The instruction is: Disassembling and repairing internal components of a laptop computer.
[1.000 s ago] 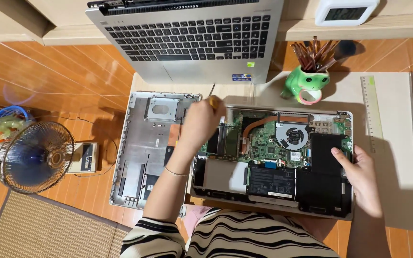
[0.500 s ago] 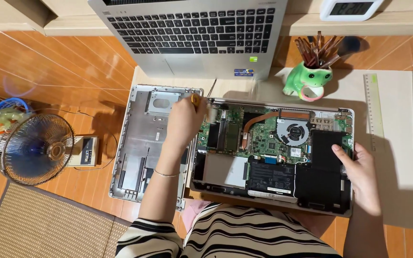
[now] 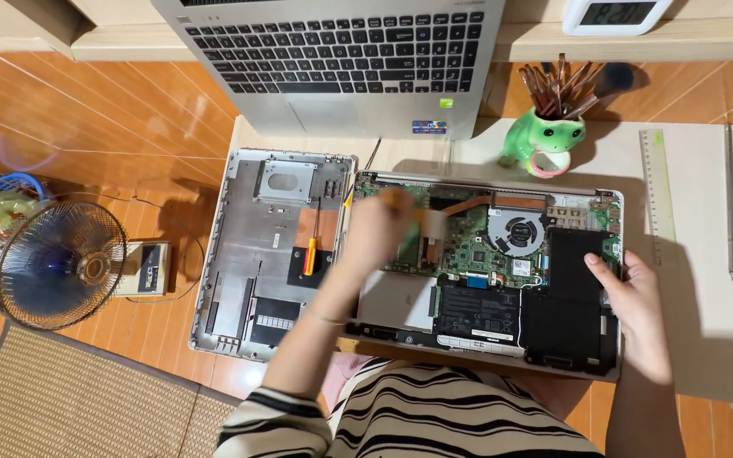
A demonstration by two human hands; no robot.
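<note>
An opened laptop (image 3: 614, 202) lies bottom-up on a board, showing its green circuit board (image 3: 468, 248), round cooling fan (image 3: 521, 231) and black battery (image 3: 478, 309). My left hand (image 3: 379, 227), blurred by motion, hovers over the left part of the circuit board; I cannot tell if it holds anything. My right hand (image 3: 634, 305) rests flat on the laptop's black right-hand part. The removed silver bottom cover (image 3: 243, 254) lies to the left, and an orange-handled screwdriver (image 3: 310, 254) lies on it, apart from both hands.
A second, open laptop (image 3: 341, 42) stands behind. A green frog-shaped cup of brushes (image 3: 545, 142), a ruler (image 3: 657, 195) and a pen (image 3: 730, 203) lie at the right. On the floor at the left are a small fan (image 3: 57, 265), a small box (image 3: 148, 267) and a woven mat (image 3: 69, 399).
My left hand carried the screwdriver left to the bottom cover, left it lying there, and has swung back over the circuit board. My right hand has stayed put.
</note>
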